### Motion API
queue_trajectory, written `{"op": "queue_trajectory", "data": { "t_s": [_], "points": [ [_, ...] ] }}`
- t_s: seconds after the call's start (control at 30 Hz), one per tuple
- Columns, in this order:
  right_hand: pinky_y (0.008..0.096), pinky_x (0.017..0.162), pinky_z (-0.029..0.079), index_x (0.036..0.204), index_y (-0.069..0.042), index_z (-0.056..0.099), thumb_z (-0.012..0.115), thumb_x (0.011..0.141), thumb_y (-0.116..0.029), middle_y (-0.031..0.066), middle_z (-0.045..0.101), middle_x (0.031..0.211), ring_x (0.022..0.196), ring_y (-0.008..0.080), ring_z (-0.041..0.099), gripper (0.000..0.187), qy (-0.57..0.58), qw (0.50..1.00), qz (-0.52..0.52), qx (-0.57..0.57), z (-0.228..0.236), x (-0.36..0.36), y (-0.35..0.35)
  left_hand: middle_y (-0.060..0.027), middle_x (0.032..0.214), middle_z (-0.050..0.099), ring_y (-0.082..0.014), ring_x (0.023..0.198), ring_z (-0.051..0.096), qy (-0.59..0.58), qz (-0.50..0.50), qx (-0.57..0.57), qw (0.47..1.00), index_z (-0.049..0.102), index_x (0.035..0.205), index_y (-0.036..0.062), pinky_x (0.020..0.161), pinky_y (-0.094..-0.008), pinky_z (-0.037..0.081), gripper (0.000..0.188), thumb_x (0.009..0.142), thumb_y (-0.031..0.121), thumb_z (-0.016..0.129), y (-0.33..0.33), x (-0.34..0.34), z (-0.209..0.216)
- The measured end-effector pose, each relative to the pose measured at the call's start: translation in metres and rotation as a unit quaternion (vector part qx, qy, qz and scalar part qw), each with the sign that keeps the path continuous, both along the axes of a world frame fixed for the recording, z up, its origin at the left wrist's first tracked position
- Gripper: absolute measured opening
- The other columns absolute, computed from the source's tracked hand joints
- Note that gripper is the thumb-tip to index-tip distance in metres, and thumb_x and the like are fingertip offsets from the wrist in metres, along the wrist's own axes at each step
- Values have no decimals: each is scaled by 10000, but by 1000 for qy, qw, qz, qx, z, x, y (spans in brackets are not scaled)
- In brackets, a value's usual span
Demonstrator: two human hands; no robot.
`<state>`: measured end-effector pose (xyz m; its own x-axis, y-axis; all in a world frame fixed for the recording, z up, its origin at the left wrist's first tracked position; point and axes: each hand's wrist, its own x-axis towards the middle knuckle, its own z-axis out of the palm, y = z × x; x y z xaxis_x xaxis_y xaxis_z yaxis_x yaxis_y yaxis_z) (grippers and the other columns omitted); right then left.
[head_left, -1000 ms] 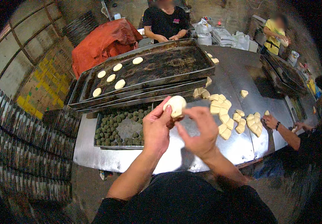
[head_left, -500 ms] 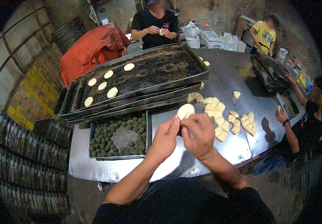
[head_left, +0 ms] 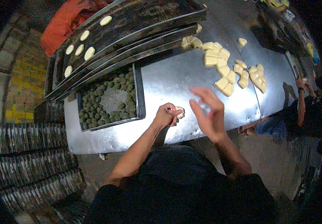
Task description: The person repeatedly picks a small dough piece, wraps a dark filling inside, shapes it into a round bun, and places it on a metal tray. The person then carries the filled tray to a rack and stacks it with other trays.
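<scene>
My left hand [head_left: 165,116] is closed round a small pale ball of dough [head_left: 180,112], part of it showing past the fingertips. Beside it on the right, my right hand [head_left: 211,116] is raised with its fingers apart and holds nothing; motion blurs its fingertips. Beyond my hands, cut pieces of pale dough [head_left: 223,70] lie in joined clumps on the metal table [head_left: 164,80]. To the left of my hands stands a shallow metal tray [head_left: 140,93] of dark green filling balls [head_left: 91,108].
Stacked black baking trays [head_left: 157,26] stand at the far left; several flattened dough rounds [head_left: 89,53] lie on the top one. A red cover [head_left: 65,22] is behind them. A co-worker's arm [head_left: 301,100] reaches in at the right. Racked trays [head_left: 26,138] fill the left side.
The view has tipped downward. My hands have separated: the right has let go of the dough and moved right, while the left keeps it, now gathered smaller instead of a flat round.
</scene>
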<state>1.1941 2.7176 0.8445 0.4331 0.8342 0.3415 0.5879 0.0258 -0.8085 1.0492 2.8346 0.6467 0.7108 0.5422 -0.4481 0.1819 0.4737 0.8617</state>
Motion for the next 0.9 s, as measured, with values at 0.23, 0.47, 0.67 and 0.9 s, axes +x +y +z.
{"op": "queue_trajectory", "data": {
  "t_s": [0.23,0.47,0.67,0.9],
  "points": [
    [619,1152,92,1529,-125,395,514,972,-429,191,268,1620,1502,422,164,646,-316,943,-69,81,-13,6,85,-8,571,546,-92,450,487,12,185,87,979,623,909,55,402,-256,361,286,1020,319,611,-10,-26,39],
    [801,1060,149,1533,-190,401,615,893,-448,130,269,1627,1477,457,216,722,-324,927,46,-182,-201,-54,95,-2,602,571,-62,507,507,60,175,286,940,701,884,45,460,-234,385,296,1038,255,559,37,-31,61],
    [485,1087,387,1468,-74,455,600,872,-205,158,571,1388,1218,320,559,627,-266,953,138,-51,-187,-24,52,-178,900,737,-319,807,704,78,-82,518,848,724,943,10,747,-441,562,187,897,149,609,44,153,26],
    [400,944,493,1333,-31,532,628,918,-132,112,665,1173,1077,218,631,437,-224,925,177,-252,-201,2,17,-180,1119,666,-332,1118,607,133,-215,622,741,681,1165,102,948,-489,500,347,827,181,657,-31,293,-21]
  ]
}}
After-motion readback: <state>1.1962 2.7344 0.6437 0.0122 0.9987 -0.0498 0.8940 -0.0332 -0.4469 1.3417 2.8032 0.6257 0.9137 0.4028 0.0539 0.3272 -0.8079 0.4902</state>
